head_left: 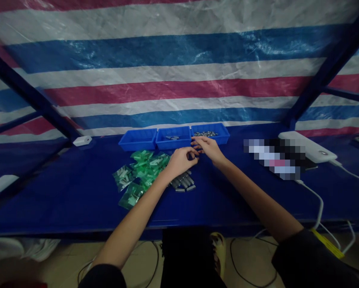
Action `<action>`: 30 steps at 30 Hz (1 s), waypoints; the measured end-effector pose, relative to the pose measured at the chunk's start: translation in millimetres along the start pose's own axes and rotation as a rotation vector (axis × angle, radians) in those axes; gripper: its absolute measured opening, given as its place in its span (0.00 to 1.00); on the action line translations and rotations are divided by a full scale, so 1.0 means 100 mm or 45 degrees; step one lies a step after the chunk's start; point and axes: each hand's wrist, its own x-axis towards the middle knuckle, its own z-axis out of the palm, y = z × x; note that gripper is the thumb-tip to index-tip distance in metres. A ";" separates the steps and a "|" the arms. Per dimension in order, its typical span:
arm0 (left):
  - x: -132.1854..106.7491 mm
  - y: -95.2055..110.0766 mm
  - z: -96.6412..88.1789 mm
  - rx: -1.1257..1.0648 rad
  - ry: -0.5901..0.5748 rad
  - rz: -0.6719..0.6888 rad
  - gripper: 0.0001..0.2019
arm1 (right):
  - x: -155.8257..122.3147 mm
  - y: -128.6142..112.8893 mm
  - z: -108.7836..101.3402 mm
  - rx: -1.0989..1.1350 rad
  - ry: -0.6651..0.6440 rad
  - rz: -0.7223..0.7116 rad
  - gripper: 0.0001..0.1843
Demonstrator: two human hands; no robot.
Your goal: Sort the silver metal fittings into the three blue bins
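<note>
Three blue trays (137,141) stood side by side at the back of my table: a few metal pieces (172,137) lay in the middle one, and many small metal bits (207,134), too many to count, in the right one. In front of them I had one heap of green and clear plastic bags (147,172) and, just right of it, one cluster of grey metal tubes (183,182), both too crowded to count. Two white blocks (82,140) were at the left; one white power bank (308,147) lay at the right, beside a pixelated object. The table (77,192) was dark blue, inside a blue frame, with a red, white and blue striped sheet (173,52) behind. My left hand (183,160) was curled above the tubes, thumb and forefinger nearly meeting; my right hand (207,149) was half open, fingers reaching toward the left by the right tray. I cannot tell whether either held anything.
</note>
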 end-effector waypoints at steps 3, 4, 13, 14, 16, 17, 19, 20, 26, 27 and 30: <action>0.04 -0.03 -0.03 -0.044 0.324 -0.120 0.09 | -0.03 0.00 0.04 0.082 -0.080 0.174 0.16; 0.05 -0.03 -0.05 -0.069 0.413 -0.156 0.09 | -0.04 0.00 0.05 0.110 -0.130 0.238 0.18; 0.06 0.02 -0.09 -0.274 0.670 -0.169 0.08 | -0.11 0.05 0.15 0.417 -0.370 0.234 0.10; 0.07 0.02 -0.08 -0.274 0.667 -0.175 0.08 | -0.10 0.06 0.15 0.412 -0.353 0.206 0.09; 0.07 0.03 -0.06 -0.264 0.644 -0.199 0.08 | -0.07 0.07 0.15 0.387 -0.304 0.140 0.10; 0.07 0.03 -0.05 -0.256 0.625 -0.205 0.08 | -0.06 0.07 0.15 0.373 -0.273 0.106 0.11; 0.07 0.03 -0.03 -0.238 0.565 -0.198 0.09 | -0.05 0.07 0.15 0.340 -0.189 0.053 0.14; 0.06 0.02 -0.03 -0.225 0.523 -0.188 0.10 | -0.04 0.07 0.15 0.306 -0.135 0.030 0.15; 0.00 -0.02 -0.09 0.319 0.102 -0.269 0.12 | -0.02 0.09 0.10 -0.007 0.095 -0.130 0.17; -0.02 -0.03 -0.10 0.428 0.046 -0.305 0.13 | -0.01 0.10 0.08 -0.042 0.109 -0.126 0.17; -0.05 -0.03 -0.13 0.567 -0.040 -0.355 0.15 | 0.03 0.13 0.03 -0.119 0.145 -0.078 0.14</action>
